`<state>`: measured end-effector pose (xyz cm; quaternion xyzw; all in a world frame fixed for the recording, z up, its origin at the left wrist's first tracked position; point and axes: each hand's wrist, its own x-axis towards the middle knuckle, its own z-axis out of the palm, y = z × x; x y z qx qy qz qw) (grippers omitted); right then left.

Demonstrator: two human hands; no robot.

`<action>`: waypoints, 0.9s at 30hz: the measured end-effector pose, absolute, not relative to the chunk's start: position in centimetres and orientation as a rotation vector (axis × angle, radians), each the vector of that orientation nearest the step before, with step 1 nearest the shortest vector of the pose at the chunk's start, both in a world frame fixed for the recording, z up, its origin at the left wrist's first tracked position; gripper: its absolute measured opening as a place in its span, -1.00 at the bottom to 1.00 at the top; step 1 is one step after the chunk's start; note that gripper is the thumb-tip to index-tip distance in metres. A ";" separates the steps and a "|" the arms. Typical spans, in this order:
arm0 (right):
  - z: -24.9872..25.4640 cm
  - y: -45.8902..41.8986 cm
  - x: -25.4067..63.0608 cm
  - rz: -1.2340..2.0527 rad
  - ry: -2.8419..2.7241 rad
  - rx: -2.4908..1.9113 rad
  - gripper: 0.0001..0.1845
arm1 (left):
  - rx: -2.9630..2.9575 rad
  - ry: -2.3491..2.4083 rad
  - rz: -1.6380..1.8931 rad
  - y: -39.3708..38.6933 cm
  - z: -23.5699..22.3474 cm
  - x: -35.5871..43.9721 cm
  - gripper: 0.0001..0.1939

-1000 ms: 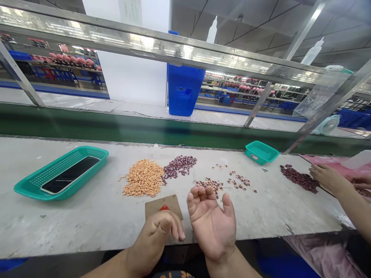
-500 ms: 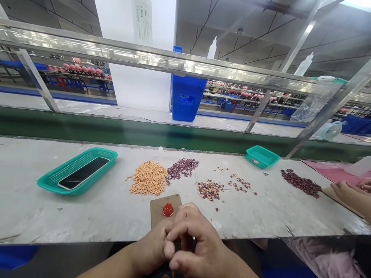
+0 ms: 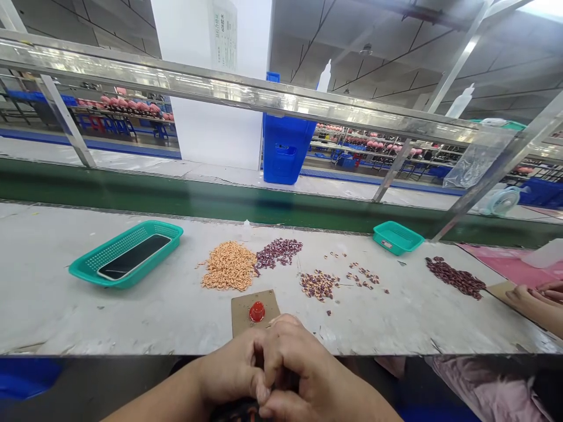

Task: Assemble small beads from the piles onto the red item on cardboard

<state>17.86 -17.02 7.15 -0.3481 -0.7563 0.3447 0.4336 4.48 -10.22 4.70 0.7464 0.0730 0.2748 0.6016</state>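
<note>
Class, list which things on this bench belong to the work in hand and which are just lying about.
Work in hand: left hand, right hand, pressed together over something hidden; red dome on brown card; orange grains; speckled beans.

Lying about: teal basket holding a black slab; small teal tray; blue bin; desk fan.

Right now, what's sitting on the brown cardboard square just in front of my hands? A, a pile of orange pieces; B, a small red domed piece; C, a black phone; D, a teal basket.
B. The small red domed piece sits on the brown cardboard square.
</note>
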 end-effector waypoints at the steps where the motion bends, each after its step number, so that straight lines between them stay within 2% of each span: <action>1: 7.1 -17.1 17.9 0.843 -1.888 -0.878 -0.79 | 1.662 0.174 0.556 -10.2 4.4 4.4 -0.70; 4: 7.0 -17.2 18.0 0.798 -1.902 -0.917 -0.75 | 1.488 0.221 0.403 -10.1 3.6 4.1 -0.72; 13: 6.5 -17.0 18.2 0.574 -1.901 -0.935 -0.77 | 1.264 0.241 0.336 -9.3 2.5 4.2 -0.66; 27: 5.6 -16.2 19.5 0.515 -1.950 -0.864 -0.77 | 1.084 0.289 0.215 -9.0 2.4 5.6 -0.75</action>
